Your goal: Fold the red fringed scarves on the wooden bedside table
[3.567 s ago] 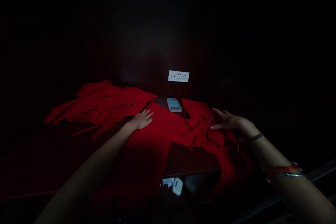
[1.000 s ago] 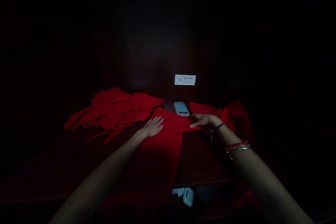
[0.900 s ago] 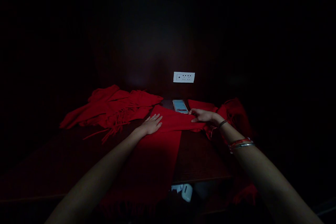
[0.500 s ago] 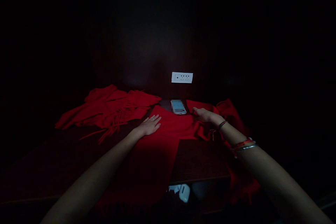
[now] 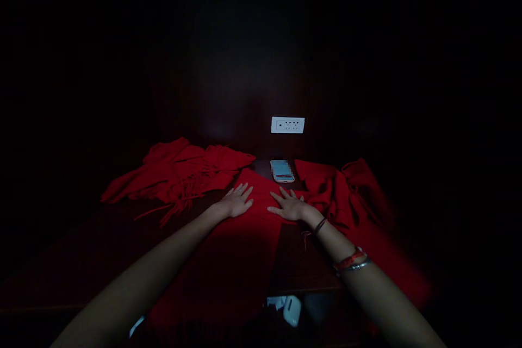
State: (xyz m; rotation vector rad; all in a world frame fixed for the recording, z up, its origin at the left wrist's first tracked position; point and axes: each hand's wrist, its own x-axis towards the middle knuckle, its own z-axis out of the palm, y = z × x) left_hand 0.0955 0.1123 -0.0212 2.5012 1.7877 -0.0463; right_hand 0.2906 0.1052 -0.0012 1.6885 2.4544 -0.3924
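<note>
A red scarf (image 5: 244, 244) with a fringed end lies over the dark wooden tabletop and hangs past its front edge. Flat on its upper part rests my left hand (image 5: 236, 200), fingers spread. My right hand (image 5: 287, 205) also lies on the cloth, palm down with fingers apart, a short way to the right. Bunched red cloth (image 5: 338, 187) spreads beyond my right wrist and runs down the right side. Just past my right fingers a phone (image 5: 283, 171) lies on the table. Neither hand grips anything.
A crumpled red fringed scarf (image 5: 179, 171) lies at the back left. A white socket panel (image 5: 287, 125) is on the dark wall. Below the table edge (image 5: 305, 290), a white rounded object (image 5: 292, 310) shows in a compartment. The surroundings are very dark.
My right hand has moved left and nearer, from the cloth right of the phone onto the scarf beside my left hand. The right-hand cloth has shifted. My left hand stays on the scarf.
</note>
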